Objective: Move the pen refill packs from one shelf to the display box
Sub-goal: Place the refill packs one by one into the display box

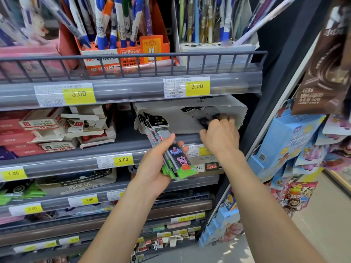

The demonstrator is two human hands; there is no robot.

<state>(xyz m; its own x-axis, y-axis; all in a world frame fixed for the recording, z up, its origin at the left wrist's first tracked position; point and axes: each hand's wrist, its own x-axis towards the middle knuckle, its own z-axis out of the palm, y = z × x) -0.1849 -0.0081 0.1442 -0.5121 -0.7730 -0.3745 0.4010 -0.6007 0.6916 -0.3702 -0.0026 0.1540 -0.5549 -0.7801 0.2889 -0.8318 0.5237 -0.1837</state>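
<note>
My left hand (152,168) grips a fanned stack of pen refill packs (167,147), black at the top with a pink cartoon pig and green at the bottom. The stack is held up in front of the second shelf. My right hand (220,135) reaches into the white cardboard display box (239,109) on that shelf, fingers curled round a dark refill pack (204,121) lying inside. More of that pack is hidden behind the hand. A few dark packs lie deeper in the box.
Above, a wire-railed shelf (133,56) carries an orange Miffy pencil box (129,54) and a white pen holder (218,48). Left of the display box sit torn red-and-white cartons (66,128). Snack bags hang on a rack at right (303,149). Price labels line each shelf edge.
</note>
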